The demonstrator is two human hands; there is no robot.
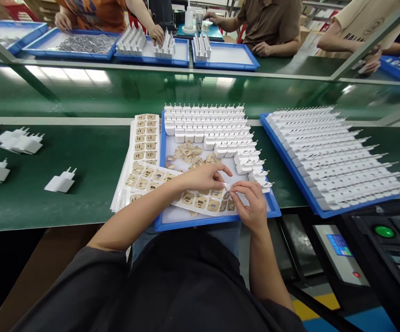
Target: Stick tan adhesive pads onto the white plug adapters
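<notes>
My left hand (208, 176) lies over a sheet of tan stickers (200, 201), its thumb and forefinger bent toward the sheet's right end. Close beside it, my right hand (250, 200) pinches the right end of that sheet. Under both is a blue-rimmed tray (186, 224), with rows of white plug adapters (207, 121) at its back and right. Loose tan pieces (188, 152) are heaped in the tray's middle. More sticker sheets (146, 138) are stacked at the tray's left. Whether a small piece is between my fingertips is too small to tell.
A second blue tray (290, 173), full of white adapters, stands at the right. Loose adapters (61, 181) lie on the green table (92, 198) at the left. Beyond a rail (117, 121), people handle parts at blue trays (226, 57). A machine panel (376, 235) is at lower right.
</notes>
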